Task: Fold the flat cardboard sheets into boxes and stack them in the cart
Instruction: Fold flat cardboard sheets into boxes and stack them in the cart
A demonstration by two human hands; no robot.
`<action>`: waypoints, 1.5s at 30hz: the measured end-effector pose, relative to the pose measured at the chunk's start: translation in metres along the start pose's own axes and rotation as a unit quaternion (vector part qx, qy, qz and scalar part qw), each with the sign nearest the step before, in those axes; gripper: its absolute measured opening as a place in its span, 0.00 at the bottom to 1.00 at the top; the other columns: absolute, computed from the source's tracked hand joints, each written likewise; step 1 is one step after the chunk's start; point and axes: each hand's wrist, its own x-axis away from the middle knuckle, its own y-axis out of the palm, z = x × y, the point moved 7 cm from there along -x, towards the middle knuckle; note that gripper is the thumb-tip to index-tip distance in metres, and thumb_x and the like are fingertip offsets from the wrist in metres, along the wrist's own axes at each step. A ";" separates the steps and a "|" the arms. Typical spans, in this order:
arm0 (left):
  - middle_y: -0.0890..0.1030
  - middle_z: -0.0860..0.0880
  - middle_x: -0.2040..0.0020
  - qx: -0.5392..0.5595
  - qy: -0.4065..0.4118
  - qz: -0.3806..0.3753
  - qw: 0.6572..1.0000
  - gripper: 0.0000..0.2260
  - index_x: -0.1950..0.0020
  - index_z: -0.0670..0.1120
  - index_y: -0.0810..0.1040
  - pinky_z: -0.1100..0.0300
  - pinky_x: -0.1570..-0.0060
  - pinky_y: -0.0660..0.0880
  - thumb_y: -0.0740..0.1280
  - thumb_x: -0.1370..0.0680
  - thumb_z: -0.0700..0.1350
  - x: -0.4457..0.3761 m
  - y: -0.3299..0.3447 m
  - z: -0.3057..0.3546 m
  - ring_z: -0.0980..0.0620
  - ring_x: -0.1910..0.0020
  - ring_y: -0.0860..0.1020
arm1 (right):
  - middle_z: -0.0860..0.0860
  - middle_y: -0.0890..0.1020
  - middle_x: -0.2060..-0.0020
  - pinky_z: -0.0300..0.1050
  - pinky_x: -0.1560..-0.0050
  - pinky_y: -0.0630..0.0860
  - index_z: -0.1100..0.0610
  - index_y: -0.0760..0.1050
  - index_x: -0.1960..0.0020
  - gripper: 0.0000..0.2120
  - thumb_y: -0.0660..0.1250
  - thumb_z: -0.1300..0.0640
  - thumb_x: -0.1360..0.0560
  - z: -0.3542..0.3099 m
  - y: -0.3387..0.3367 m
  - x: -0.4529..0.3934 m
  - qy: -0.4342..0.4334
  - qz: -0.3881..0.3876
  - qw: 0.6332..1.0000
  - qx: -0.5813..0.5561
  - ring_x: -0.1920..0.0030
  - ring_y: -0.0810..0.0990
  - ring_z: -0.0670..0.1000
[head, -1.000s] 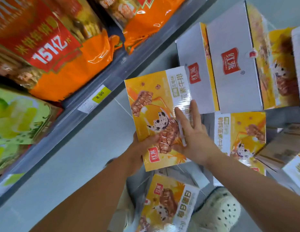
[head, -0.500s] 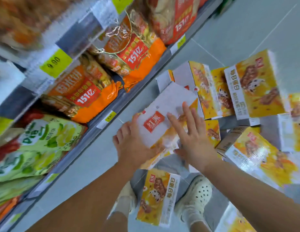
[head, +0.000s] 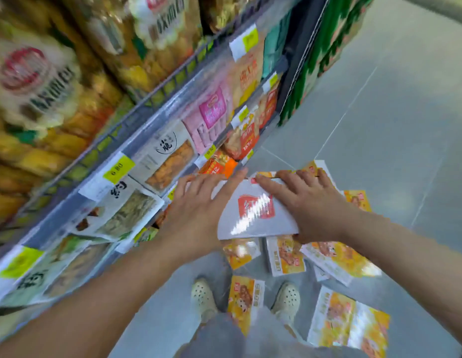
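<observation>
Shop aisle, grey tiled floor; stocked shelves of snack packets run down the left of the frame, yellow price tags on the rails. Heavy motion blur throughout.

Centre of frame: a half-formed box, white panel with a red logo facing up, held in the air between both hands above the floor. Left hand lies against the box's left side, fingers long and nearly straight, tips reaching its top edge. Right hand covers the right side, fingers spread over the top edge, thumb tucked under the lower right corner. So the right grip is a loose clasp on the box; the left is more a flat press than a clasp.

Flat cardboard sheets, yellow-printed, lie scattered on the floor at lower right, one between the person's pale clogs. No cart is in view.

Judgement: the step in hand is squaring up or closing this box. To do it well, keep the palms flat and opposed so the walls stand at right angles, run fingertips along the top crease before tucking any flap, and support the bottom corner with the thumb so it does not spring back flat. Glossy card could slip; press evenly.
</observation>
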 end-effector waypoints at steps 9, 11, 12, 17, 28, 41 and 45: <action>0.49 0.55 0.31 -0.048 -0.041 -0.088 0.994 0.50 0.28 0.55 0.32 0.39 0.34 0.62 0.66 0.35 0.62 0.033 -0.142 0.000 0.52 0.30 0.50 | 0.52 0.78 0.48 0.57 0.56 0.76 0.49 0.63 0.32 0.55 0.74 0.37 0.58 -0.036 -0.130 0.056 0.041 0.216 0.974 0.057 0.55 0.79 0.57; 0.49 0.56 0.30 -0.049 -0.050 -0.114 0.991 0.47 0.28 0.56 0.35 0.49 0.37 0.68 0.67 0.33 0.59 0.047 -0.153 0.002 0.51 0.30 0.50 | 0.52 0.78 0.47 0.57 0.54 0.75 0.48 0.61 0.32 0.54 0.73 0.37 0.55 -0.047 -0.141 0.065 0.029 0.216 0.974 0.057 0.53 0.79 0.57; 0.50 0.56 0.30 -0.051 -0.050 -0.091 0.993 0.46 0.28 0.56 0.37 0.52 0.39 0.70 0.67 0.33 0.60 0.057 -0.165 0.007 0.51 0.30 0.51 | 0.51 0.77 0.46 0.57 0.53 0.75 0.48 0.61 0.31 0.53 0.72 0.36 0.54 -0.054 -0.148 0.072 0.017 0.222 0.973 0.067 0.53 0.79 0.57; 0.50 0.59 0.30 -0.072 -0.100 -0.040 0.992 0.43 0.30 0.58 0.37 0.56 0.44 0.73 0.65 0.32 0.63 0.121 -0.181 0.029 0.52 0.31 0.53 | 0.48 0.78 0.49 0.51 0.54 0.77 0.48 0.64 0.32 0.48 0.57 0.31 0.49 -0.085 -0.156 0.105 -0.048 0.233 0.967 0.088 0.54 0.80 0.52; 0.71 0.52 0.37 -0.035 -0.358 0.057 0.931 0.42 0.33 0.50 0.59 0.55 0.61 0.81 0.55 0.43 0.68 0.327 -0.162 0.118 0.51 0.39 0.67 | 0.46 0.54 0.29 0.53 0.32 0.52 0.39 0.34 0.28 0.50 0.50 0.28 0.46 -0.213 -0.116 0.183 -0.330 0.038 0.939 0.086 0.29 0.54 0.53; 0.45 0.61 0.26 0.025 -0.639 0.024 0.768 0.44 0.27 0.56 0.42 0.56 0.38 0.69 0.68 0.32 0.59 0.599 -0.142 0.192 0.58 0.28 0.44 | 0.43 0.48 0.27 0.50 0.32 0.49 0.38 0.33 0.29 0.49 0.61 0.36 0.39 -0.461 -0.076 0.282 -0.582 0.020 0.792 0.182 0.29 0.51 0.50; 0.55 0.60 0.32 -0.013 -0.670 0.085 0.737 0.42 0.30 0.55 0.51 0.49 0.54 0.80 0.63 0.39 0.65 0.711 -0.136 0.210 0.57 0.35 0.55 | 0.43 0.49 0.28 0.48 0.34 0.49 0.38 0.35 0.28 0.49 0.54 0.33 0.43 -0.570 -0.057 0.328 -0.627 0.006 0.753 0.199 0.29 0.51 0.49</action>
